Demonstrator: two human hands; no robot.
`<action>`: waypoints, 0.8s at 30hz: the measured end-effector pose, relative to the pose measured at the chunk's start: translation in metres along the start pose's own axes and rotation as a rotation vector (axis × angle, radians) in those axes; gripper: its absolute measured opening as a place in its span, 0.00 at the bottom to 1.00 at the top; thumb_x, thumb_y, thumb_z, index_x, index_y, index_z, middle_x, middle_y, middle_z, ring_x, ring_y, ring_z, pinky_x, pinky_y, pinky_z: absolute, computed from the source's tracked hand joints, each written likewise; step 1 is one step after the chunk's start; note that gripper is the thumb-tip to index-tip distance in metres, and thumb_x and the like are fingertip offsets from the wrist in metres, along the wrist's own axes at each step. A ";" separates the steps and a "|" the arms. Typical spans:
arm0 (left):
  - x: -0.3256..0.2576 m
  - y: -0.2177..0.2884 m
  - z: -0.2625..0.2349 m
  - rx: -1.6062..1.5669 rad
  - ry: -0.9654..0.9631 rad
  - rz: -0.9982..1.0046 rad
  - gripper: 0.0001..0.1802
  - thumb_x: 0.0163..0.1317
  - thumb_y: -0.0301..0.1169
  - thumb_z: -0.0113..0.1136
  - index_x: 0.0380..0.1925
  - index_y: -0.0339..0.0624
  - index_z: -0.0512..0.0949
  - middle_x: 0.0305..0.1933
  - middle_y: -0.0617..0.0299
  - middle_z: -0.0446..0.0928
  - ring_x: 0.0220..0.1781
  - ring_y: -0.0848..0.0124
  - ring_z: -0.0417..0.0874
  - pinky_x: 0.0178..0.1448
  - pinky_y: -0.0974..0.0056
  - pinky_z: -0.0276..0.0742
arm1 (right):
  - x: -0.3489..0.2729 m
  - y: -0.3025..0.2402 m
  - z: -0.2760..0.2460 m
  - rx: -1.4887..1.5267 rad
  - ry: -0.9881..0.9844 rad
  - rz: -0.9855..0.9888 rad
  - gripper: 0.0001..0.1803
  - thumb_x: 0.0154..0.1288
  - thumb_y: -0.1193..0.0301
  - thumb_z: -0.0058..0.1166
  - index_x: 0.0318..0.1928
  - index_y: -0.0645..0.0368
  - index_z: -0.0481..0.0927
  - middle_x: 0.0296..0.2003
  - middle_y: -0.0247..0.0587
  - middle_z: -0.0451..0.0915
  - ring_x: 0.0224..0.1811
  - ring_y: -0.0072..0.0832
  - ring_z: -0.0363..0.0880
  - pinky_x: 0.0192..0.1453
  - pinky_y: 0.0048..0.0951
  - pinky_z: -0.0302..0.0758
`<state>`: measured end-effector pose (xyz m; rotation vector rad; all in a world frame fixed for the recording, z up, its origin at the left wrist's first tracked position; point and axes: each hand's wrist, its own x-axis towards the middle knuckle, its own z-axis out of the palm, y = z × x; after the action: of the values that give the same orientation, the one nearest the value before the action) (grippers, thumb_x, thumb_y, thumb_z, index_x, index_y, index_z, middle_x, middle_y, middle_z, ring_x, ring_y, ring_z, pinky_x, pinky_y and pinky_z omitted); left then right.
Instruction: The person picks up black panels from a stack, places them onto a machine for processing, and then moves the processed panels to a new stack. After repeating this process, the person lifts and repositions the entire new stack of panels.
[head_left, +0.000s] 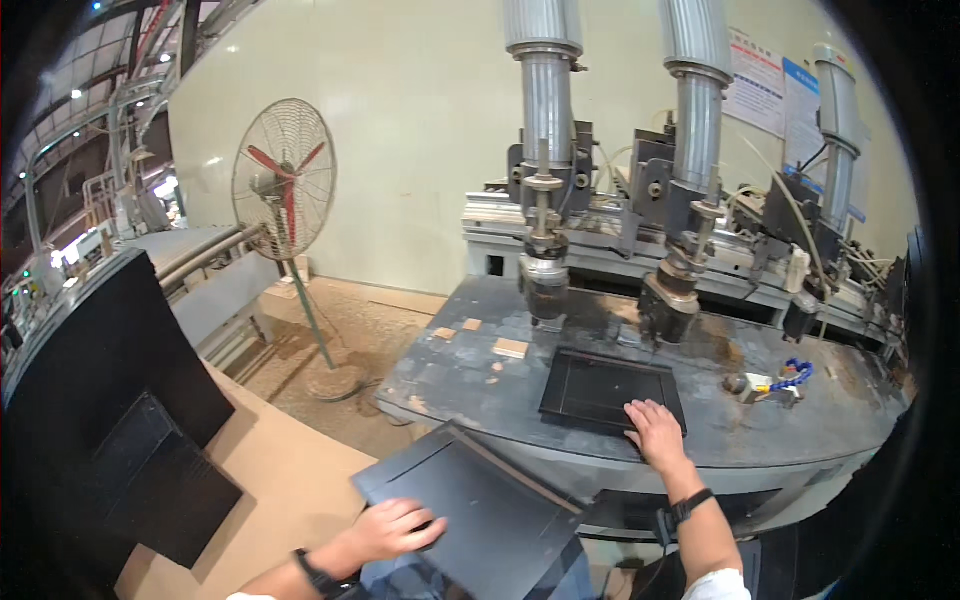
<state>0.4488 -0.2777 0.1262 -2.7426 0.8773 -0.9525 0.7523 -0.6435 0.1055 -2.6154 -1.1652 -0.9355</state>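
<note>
My left hand (395, 530) is at the left edge of a large dark panel (490, 510), its fingers bent over the top face. The panel slants between the wooden board and the machine table, with grooved lines near its borders. My right hand (657, 432) grips the near right part of a smaller black panel (600, 388) with a raised border, which lies flat on the grey machine table (450, 375). Its thumb is at the near edge and its fingers lie over the top. Each wrist wears a black band.
Vertical drilling or routing heads (546, 285) hang behind the smaller panel. A blue segmented hose (795, 373) stands on the table's right. Wood scraps (510, 348) lie at the left. Stacked black panels (120, 400) lean on a wooden board (290, 450). A fan (287, 180) stands behind.
</note>
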 end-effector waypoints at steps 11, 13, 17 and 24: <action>-0.168 0.017 -0.261 0.975 -0.177 -0.720 0.15 0.47 0.25 0.59 0.38 0.44 0.80 0.39 0.62 0.79 0.39 0.63 0.78 0.42 0.59 0.73 | 0.061 -0.003 0.062 0.226 -0.169 0.062 0.25 0.52 0.68 0.61 0.53 0.57 0.77 0.54 0.42 0.77 0.60 0.47 0.70 0.64 0.42 0.66; -0.196 -0.002 -0.274 1.067 -0.179 -0.818 0.16 0.47 0.25 0.56 0.40 0.43 0.80 0.41 0.63 0.80 0.41 0.63 0.78 0.44 0.60 0.73 | 0.050 0.003 0.068 0.178 -0.169 0.126 0.27 0.52 0.73 0.61 0.56 0.57 0.75 0.57 0.42 0.74 0.64 0.46 0.65 0.68 0.44 0.60; -0.251 -0.034 -0.288 1.093 -0.275 -1.092 0.23 0.45 0.27 0.62 0.46 0.46 0.78 0.42 0.66 0.79 0.45 0.65 0.76 0.47 0.62 0.72 | 0.050 -0.034 0.041 0.250 -0.131 0.172 0.30 0.55 0.75 0.59 0.60 0.56 0.71 0.65 0.44 0.65 0.70 0.46 0.56 0.74 0.47 0.51; -0.289 -0.063 -0.264 1.028 -0.350 -1.211 0.25 0.55 0.45 0.62 0.51 0.45 0.77 0.47 0.62 0.75 0.49 0.64 0.73 0.50 0.59 0.70 | -0.095 0.008 -0.019 -0.012 0.104 0.168 0.24 0.59 0.72 0.56 0.57 0.62 0.73 0.56 0.54 0.73 0.60 0.48 0.70 0.63 0.42 0.66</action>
<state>0.1378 -0.0437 0.1998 -2.0967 -1.1585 -0.6187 0.7005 -0.7154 0.0657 -2.5898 -0.9021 -1.0326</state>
